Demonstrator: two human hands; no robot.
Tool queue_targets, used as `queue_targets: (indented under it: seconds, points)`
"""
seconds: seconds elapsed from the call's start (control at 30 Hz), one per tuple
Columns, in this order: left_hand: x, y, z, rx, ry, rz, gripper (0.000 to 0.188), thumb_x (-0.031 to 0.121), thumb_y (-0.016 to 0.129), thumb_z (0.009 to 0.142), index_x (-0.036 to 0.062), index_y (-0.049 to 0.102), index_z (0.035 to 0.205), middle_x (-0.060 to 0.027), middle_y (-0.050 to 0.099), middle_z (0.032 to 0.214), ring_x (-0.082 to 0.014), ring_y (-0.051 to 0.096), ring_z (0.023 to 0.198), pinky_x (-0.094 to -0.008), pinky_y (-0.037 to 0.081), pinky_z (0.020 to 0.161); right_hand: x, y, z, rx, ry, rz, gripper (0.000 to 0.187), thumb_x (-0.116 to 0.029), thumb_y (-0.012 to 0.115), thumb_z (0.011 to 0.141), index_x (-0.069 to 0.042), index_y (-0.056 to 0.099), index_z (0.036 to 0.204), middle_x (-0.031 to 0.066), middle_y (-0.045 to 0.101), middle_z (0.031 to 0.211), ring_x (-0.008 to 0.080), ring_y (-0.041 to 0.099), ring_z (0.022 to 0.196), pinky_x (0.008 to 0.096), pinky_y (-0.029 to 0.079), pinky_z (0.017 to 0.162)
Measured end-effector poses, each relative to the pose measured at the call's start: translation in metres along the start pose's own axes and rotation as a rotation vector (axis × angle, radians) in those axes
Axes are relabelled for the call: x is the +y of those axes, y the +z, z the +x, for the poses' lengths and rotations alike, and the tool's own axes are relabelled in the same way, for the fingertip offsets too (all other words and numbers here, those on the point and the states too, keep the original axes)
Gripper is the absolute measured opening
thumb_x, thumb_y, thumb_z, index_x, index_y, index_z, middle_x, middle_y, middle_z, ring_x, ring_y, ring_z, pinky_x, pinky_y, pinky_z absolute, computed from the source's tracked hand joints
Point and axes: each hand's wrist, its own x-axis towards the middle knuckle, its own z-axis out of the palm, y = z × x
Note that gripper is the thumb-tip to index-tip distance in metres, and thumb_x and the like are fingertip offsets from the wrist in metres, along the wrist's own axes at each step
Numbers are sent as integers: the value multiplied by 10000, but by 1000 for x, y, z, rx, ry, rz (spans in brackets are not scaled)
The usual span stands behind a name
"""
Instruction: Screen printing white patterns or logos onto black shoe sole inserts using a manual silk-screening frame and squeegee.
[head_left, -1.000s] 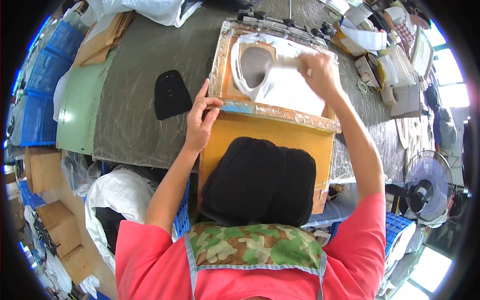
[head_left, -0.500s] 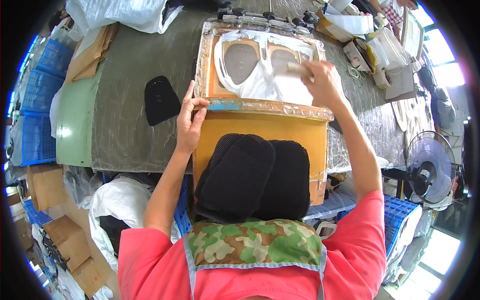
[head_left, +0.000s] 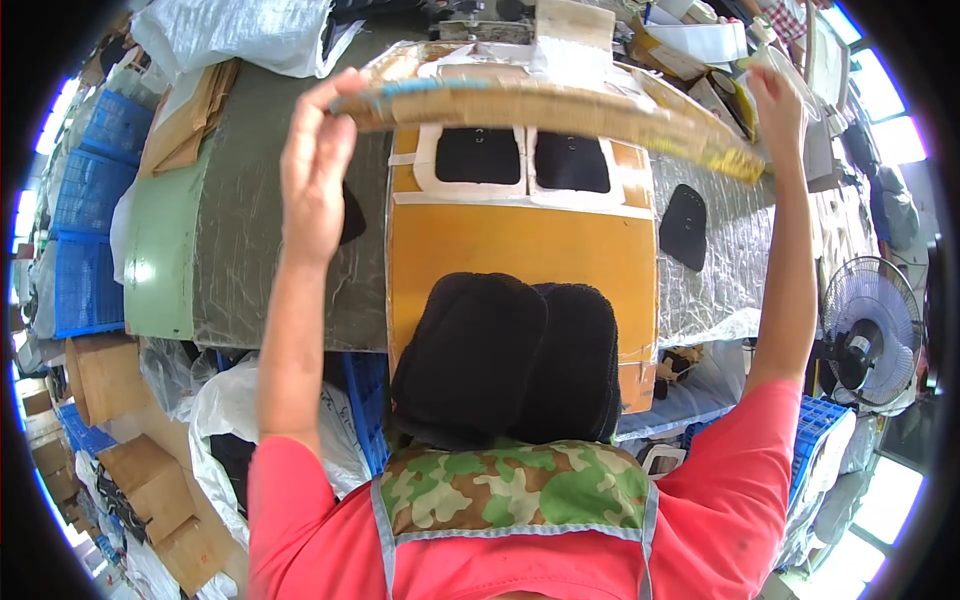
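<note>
My left hand (head_left: 318,170) grips the left corner of a wooden screen-printing frame (head_left: 560,108), its fingers wrapped around the edge. The frame's near side is tilted up off the orange board (head_left: 520,240). Beyond the frame's right end, my right hand (head_left: 780,105) is raised and closed; whatever it holds is hidden. A flat beige board (head_left: 575,30) with white paste on its lower part stands up at the frame's far side. Under the raised frame, a black pad (head_left: 478,160) and another black pad (head_left: 573,165) lie within white borders. Two stacks of black mesh pads (head_left: 475,355) sit close to me.
Single black pads lie on the table on both sides, the right one (head_left: 684,228) in full view. A fan (head_left: 868,325) stands at the right. Tubs and boxes (head_left: 700,50) crowd the back right. Blue crates (head_left: 88,225) and cardboard boxes (head_left: 150,485) are at the left.
The frame's near side has swung up off the board, exposing two black pads. My left hand rose with it. My right hand left the white paste and moved up and right.
</note>
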Motion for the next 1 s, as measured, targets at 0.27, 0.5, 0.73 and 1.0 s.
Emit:
queue_targets:
  seconds: [0.27,0.5,0.73,1.0]
  points:
    - [-11,6,21,68,-65,-364,297,208,470,981,59,567,1218,-43,599,1207,-134,561,1049,-296,392,978,-20,84,-135,-446,132,185,147,-117,638,822,-85,708,947,97,710,895,197,684,814,300,527,765]
    - [-116,22,-2,-226,-516,68,212,143,554,894,29,689,1011,-82,674,1022,-173,631,927,-309,479,857,-84,151,-136,-401,96,149,217,-208,677,791,-110,723,978,107,711,897,273,679,822,359,526,789]
    - [-144,94,18,-385,-88,880,286,64,610,834,45,569,1117,-115,619,1077,-287,578,1041,-421,467,835,-81,158,-135,-450,255,131,144,-193,671,777,-142,739,894,124,676,971,283,632,969,382,485,869]
    - [-139,107,15,-293,-75,1136,302,95,608,844,66,529,1134,-139,508,1143,-318,549,1091,-480,435,842,-94,149,-139,-376,213,70,247,-215,702,793,-138,699,1027,136,598,1116,304,576,1069,393,454,933]
